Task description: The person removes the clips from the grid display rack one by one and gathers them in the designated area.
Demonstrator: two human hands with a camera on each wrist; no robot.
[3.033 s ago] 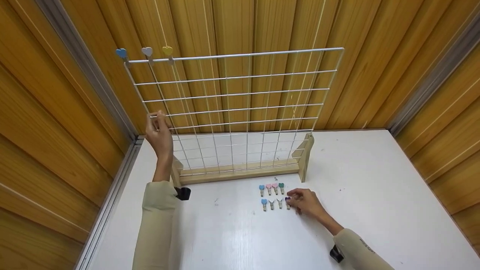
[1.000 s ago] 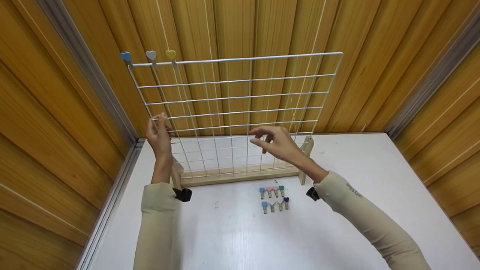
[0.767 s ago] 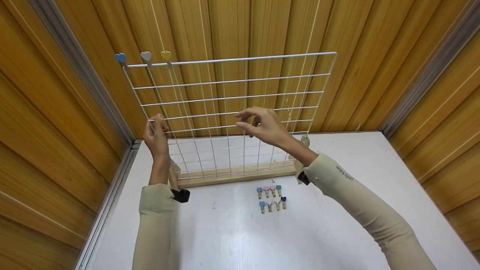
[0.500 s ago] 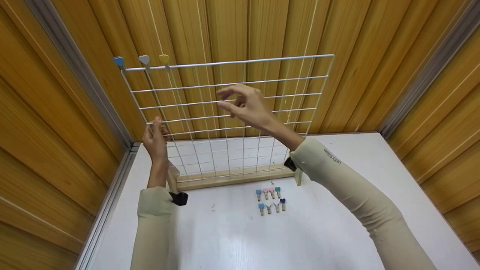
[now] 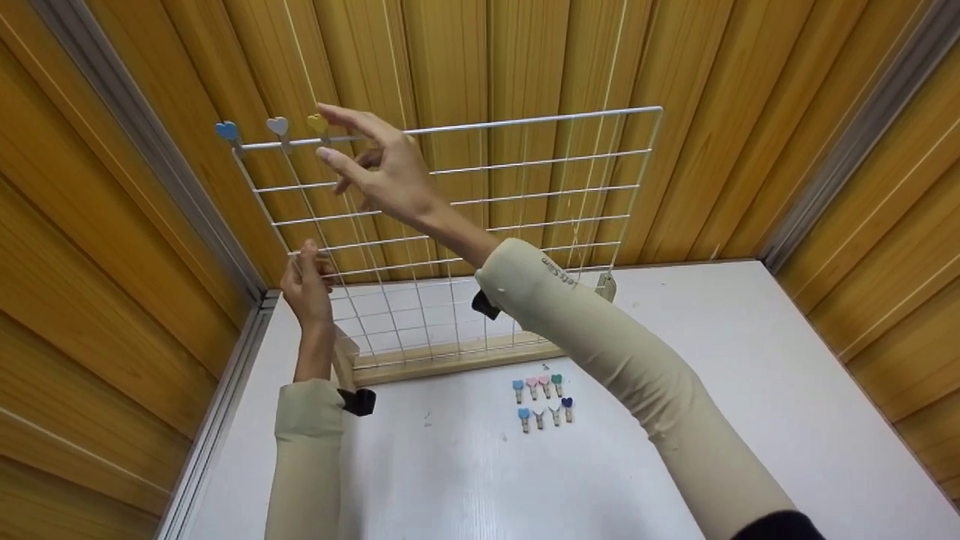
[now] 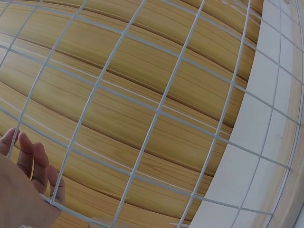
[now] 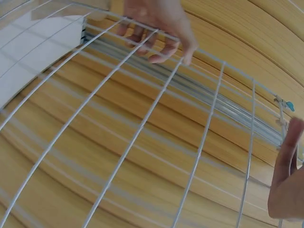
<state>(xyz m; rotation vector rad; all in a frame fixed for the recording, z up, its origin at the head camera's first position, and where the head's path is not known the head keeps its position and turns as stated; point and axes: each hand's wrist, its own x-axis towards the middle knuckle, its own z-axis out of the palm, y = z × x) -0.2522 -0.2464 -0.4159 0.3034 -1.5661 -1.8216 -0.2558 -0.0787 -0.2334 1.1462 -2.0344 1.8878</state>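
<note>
A white wire grid (image 5: 525,121) stands upright in a wooden base (image 5: 450,358). My left hand (image 5: 307,292) grips the grid's left edge, its fingers curled round the wires in the left wrist view. My right hand (image 5: 390,169) is raised at the top bar, index finger and thumb spread apart beside a yellow heart clothespin (image 5: 313,122), which the fingertip partly covers. I see nothing held in it. A white heart clothespin (image 5: 277,126) and a blue heart clothespin (image 5: 226,130) sit further left on the top bar. The right wrist view also shows the blue clothespin (image 7: 289,105).
Two short rows of small heart clothespins (image 5: 544,401) in blue, pink, green, white and dark purple lie on the white table (image 5: 450,480) before the base. Wood-patterned walls (image 5: 750,150) enclose the table behind and at both sides.
My right hand has gone from the clothespins on the table up and left to the yellow one on the top bar, its thumb and index finger spreading. My left hand stays on the grid.
</note>
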